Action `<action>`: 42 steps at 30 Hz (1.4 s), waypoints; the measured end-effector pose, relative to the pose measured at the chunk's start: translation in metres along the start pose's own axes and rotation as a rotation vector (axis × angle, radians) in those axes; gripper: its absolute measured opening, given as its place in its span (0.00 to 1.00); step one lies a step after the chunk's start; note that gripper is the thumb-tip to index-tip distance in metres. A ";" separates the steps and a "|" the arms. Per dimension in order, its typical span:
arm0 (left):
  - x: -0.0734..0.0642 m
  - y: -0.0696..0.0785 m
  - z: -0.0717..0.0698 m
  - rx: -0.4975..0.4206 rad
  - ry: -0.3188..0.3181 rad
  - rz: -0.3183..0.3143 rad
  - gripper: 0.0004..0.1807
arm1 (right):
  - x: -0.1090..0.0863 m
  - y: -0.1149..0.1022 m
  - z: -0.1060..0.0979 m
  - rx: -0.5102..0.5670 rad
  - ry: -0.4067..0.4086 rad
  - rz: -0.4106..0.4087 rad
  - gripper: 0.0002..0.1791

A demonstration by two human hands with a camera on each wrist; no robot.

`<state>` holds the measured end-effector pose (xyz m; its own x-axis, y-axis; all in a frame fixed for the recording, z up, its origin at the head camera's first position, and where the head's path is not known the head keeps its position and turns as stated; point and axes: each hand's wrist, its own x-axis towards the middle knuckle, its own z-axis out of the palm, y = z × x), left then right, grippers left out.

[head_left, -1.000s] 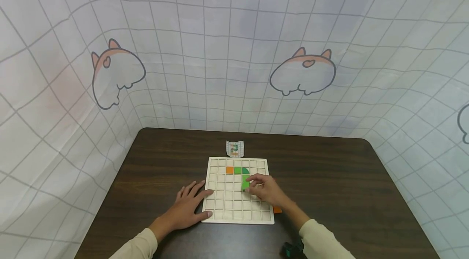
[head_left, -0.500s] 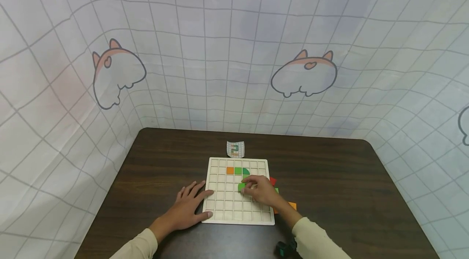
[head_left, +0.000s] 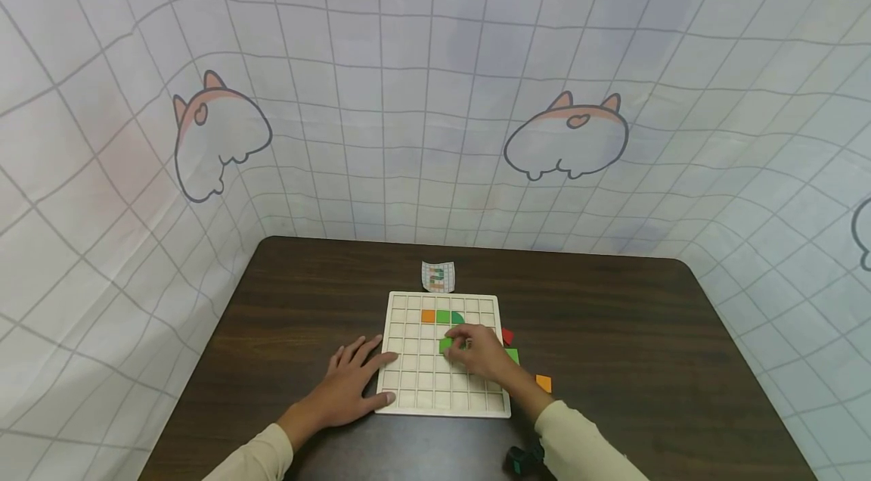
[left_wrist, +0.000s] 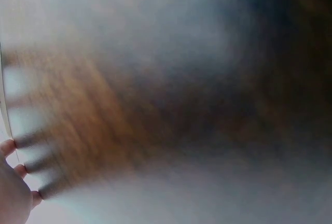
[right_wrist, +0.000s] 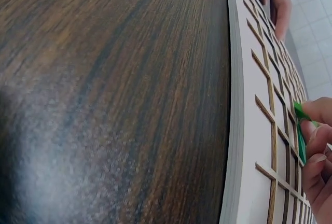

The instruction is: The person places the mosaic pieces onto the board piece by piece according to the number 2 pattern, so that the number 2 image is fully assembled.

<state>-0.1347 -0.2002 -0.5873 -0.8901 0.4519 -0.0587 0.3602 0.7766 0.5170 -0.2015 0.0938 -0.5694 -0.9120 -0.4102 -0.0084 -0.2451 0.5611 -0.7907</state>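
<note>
On the table lies a cream grid board with raised ridges between its squares. In its second row sit an orange square tile, a green square tile and a dark green quarter-round tile. My right hand is over the board's middle, pinching a green tile between thumb and fingers; the hand covers part of it. In the right wrist view the green tile is tilted against the ridges. My left hand rests with spread fingers on the board's left edge.
Right of the board lie a red tile, a green tile and an orange tile. A small patterned card lies behind the board. A dark object is beside the right sleeve. A checked curtain surrounds the dark table.
My right hand has shifted slightly left and toward me with the green tile, uncovering the loose tiles at the board's right. The left hand stays in place.
</note>
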 end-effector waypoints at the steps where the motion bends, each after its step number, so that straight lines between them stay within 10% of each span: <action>1: 0.000 0.000 0.000 0.001 0.000 0.000 0.36 | 0.000 0.000 0.000 -0.006 0.000 -0.002 0.12; 42: 0.001 -0.001 0.002 0.028 0.003 0.000 0.36 | 0.005 -0.001 0.004 -0.173 0.012 -0.040 0.08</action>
<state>-0.1352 -0.2002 -0.5893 -0.8908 0.4509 -0.0560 0.3680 0.7882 0.4932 -0.2044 0.0884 -0.5712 -0.9039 -0.4268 0.0294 -0.3337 0.6604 -0.6727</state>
